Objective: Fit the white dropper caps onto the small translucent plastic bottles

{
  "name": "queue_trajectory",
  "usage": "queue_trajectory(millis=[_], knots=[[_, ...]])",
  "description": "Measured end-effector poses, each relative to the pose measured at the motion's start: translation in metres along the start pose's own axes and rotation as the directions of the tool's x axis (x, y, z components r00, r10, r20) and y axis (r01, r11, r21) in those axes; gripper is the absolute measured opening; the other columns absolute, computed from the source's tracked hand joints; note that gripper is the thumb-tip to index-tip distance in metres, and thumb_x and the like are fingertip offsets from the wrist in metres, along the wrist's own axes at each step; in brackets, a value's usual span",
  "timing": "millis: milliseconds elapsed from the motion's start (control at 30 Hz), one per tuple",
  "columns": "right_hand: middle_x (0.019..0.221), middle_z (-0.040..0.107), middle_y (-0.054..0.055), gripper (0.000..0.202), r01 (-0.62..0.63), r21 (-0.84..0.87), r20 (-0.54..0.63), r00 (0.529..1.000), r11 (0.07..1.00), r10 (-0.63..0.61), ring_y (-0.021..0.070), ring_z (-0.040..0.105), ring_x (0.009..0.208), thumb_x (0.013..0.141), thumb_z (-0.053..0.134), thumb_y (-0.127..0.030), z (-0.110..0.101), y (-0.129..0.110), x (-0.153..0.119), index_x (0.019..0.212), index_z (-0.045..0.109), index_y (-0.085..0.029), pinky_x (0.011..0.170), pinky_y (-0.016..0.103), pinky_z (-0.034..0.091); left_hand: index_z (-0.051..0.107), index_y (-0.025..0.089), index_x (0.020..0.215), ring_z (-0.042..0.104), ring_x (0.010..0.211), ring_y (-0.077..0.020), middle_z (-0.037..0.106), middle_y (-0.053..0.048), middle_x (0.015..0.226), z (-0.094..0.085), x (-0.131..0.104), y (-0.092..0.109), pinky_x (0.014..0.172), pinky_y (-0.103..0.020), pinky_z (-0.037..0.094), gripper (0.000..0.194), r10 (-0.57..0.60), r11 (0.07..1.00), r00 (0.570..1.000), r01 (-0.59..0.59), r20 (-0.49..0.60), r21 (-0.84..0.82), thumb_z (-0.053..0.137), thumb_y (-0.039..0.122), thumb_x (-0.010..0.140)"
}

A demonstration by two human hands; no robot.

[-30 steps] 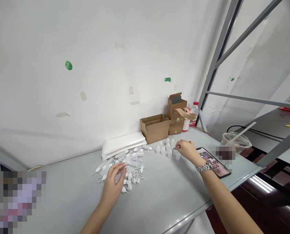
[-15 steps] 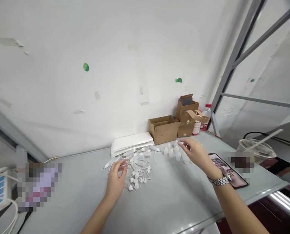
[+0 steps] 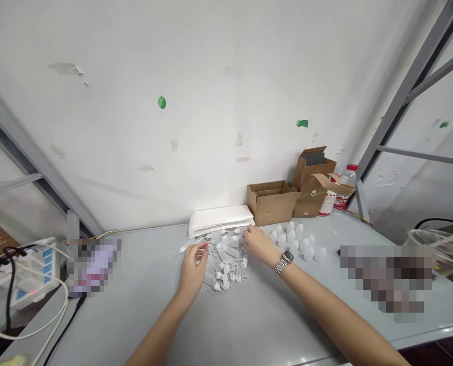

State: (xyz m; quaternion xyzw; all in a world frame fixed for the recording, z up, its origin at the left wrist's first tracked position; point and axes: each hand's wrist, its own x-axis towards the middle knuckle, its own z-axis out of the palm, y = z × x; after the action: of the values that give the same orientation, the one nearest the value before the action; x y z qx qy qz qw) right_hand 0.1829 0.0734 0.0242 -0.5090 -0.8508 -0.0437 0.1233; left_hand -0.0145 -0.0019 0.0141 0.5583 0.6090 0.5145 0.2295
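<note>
A loose pile of clear and white plastic parts (image 3: 228,252), some with thin straps, lies on the grey table (image 3: 226,320). At the pile's left edge is my left hand (image 3: 194,262), its thumb and fingers bent close together; whether anything is between them is too small to tell. My right hand (image 3: 260,245), with a metal-banded watch, reaches to the pile's upper right edge, its fingertips down among the parts and partly hidden. Several frosted rounded pieces (image 3: 294,246) stand on the table to the right of it.
Behind the pile lies a white flat stack (image 3: 221,219) against the wall. An open cardboard box (image 3: 274,207), a brown bag (image 3: 306,198) and a red-capped bottle (image 3: 349,178) stand back right. Cables and a power strip (image 3: 39,274) are at left.
My right hand has moved left from the frosted rounded pieces to the pile. My left hand stays beside the pile. The whole view has shifted, with things now further right.
</note>
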Motion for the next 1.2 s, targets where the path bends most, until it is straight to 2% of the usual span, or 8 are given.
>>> queue_trajectory(millis=[233,333,433,533,633,800,967,1200], knots=[[0.093,0.061,0.013,0.013,0.011,0.007,-0.046,0.999,1.000,-0.011,0.0252,0.055,0.088,0.081,0.053,-0.017,-0.005,0.006,-0.014,0.091,0.057,-0.012,0.075,0.035,0.039,0.060,0.020,0.091,0.058,0.081,-0.0163,0.059,-0.006,0.096,0.000,0.000,0.003,0.075,-0.031,0.045,0.026,-0.040,0.998,0.999,0.041,0.025,-0.039,0.048,0.039,0.078],[0.089,0.064,0.010,0.016,-0.044,0.247,-0.135,0.988,0.968,0.079,0.0224,0.057,0.080,0.083,0.049,-0.022,-0.008,0.010,-0.025,0.095,0.056,-0.013,0.076,0.036,0.039,0.059,0.019,0.093,0.058,0.081,-0.0171,0.060,-0.006,0.096,0.001,0.000,0.003,0.077,-0.031,0.044,0.029,-0.063,0.993,0.997,0.067,0.053,-0.093,0.049,0.041,0.077],[0.086,0.064,0.006,0.022,-0.078,0.667,-0.085,0.980,0.741,0.179,0.0190,0.058,0.075,0.083,0.048,-0.032,-0.006,0.006,-0.033,0.096,0.057,-0.016,0.072,0.032,0.043,0.060,0.016,0.087,0.059,0.075,-0.0172,0.063,-0.005,0.084,0.004,-0.001,0.005,0.073,-0.030,0.045,0.034,-0.070,0.979,0.985,0.097,0.156,-0.178,0.047,0.046,0.077],[0.083,0.063,0.004,0.028,-0.083,0.846,0.053,0.996,0.527,0.072,0.0175,0.057,0.074,0.081,0.049,-0.040,-0.006,-0.005,-0.040,0.095,0.060,-0.018,0.068,0.029,0.045,0.060,0.016,0.077,0.057,0.064,-0.0156,0.060,-0.002,0.068,0.006,-0.005,0.010,0.065,-0.028,0.046,0.039,-0.052,0.962,0.952,0.129,0.301,-0.242,0.042,0.050,0.078],[0.082,0.061,0.003,0.028,-0.054,0.851,0.068,0.998,0.523,-0.007,0.0172,0.055,0.077,0.078,0.053,-0.042,-0.007,-0.018,-0.046,0.095,0.062,-0.020,0.074,0.030,0.044,0.055,0.017,0.067,0.055,0.056,-0.0137,0.056,0.001,0.059,0.007,-0.008,0.015,0.060,-0.026,0.044,0.038,-0.046,0.960,0.936,0.138,0.349,-0.245,0.041,0.050,0.079],[0.085,0.060,0.003,0.028,-0.047,0.841,0.084,0.995,0.538,-0.045,0.0176,0.053,0.082,0.080,0.050,-0.043,-0.009,-0.024,-0.051,0.094,0.061,-0.021,0.077,0.030,0.042,0.046,0.019,0.057,0.051,0.050,-0.0122,0.048,0.004,0.050,0.006,-0.011,0.020,0.056,-0.024,0.041,0.039,-0.060,0.981,0.950,0.112,0.306,-0.157,0.040,0.050,0.080],[0.078,0.060,0.002,0.029,-0.083,0.846,0.124,0.991,0.527,-0.043,0.0166,0.053,0.072,0.083,0.045,-0.043,-0.009,-0.023,-0.051,0.091,0.060,-0.019,0.068,0.028,0.042,0.049,0.020,0.059,0.052,0.052,-0.0129,0.049,0.003,0.049,0.004,-0.011,0.019,0.058,-0.024,0.040,0.036,-0.029,0.995,0.944,0.057,0.327,-0.077,0.038,0.045,0.082],[0.068,0.058,0.001,0.032,-0.083,0.883,0.140,0.986,0.461,-0.090,0.0145,0.052,0.065,0.083,0.045,-0.046,-0.010,-0.027,-0.050,0.079,0.057,-0.016,0.062,0.026,0.041,0.048,0.019,0.058,0.051,0.048,-0.0120,0.048,0.004,0.047,0.008,-0.010,0.010,0.056,-0.024,0.039,0.036,-0.044,0.996,0.964,0.063,0.264,-0.065,0.037,0.043,0.083]])
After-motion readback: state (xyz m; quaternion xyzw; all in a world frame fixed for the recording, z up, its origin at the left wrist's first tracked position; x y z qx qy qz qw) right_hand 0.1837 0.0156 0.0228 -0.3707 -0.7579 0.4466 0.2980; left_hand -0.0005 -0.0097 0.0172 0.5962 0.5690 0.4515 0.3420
